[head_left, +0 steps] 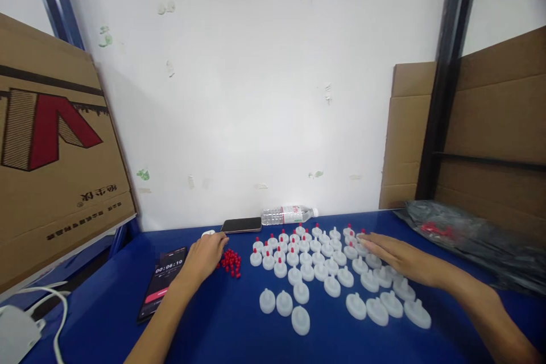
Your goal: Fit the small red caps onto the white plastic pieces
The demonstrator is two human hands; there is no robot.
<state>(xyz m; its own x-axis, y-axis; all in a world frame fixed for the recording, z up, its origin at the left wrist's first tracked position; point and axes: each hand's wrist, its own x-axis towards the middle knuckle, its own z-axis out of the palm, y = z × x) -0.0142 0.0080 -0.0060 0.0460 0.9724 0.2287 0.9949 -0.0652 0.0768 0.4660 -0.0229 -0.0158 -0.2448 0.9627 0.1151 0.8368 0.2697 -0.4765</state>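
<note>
Where the right hand [386,251] is, white nozzled discs [369,281] point up, axes upright

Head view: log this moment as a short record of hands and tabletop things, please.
White pieces: spread over the blue table; some red-tipped, nearest ones bare
Red caps: loose pile, left of white pieces
Left hand: beside red caps; grip unclear
Right hand: at white pieces' right side; grip unclear
Phone: left, screen showing 00:06:10
Bottle: on its side, near wall
</note>
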